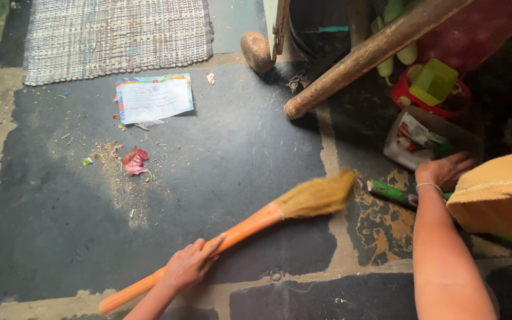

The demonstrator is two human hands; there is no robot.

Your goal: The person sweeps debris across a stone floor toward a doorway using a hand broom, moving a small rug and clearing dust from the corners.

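Observation:
My left hand point(188, 266) grips the orange handle of a broom point(250, 224) low over the dark floor. Its straw-coloured bristles point(318, 195) point right and look blurred. My right hand point(444, 170), with a thin bangle at the wrist, reaches to the right and rests against the edge of a white carton point(416, 139) holding coloured packets. A green stick point(391, 192) lies just below that hand. Whether its fingers hold the carton is hidden.
A pile of dust with a red scrap point(134, 160) lies at left, a printed paper sheet point(154, 98) above it, a woven mat point(114, 35) beyond. A thick wooden pole point(357, 62) slants down at top right beside a red basket point(431, 98). Yellow cloth point(499, 192) covers the right edge.

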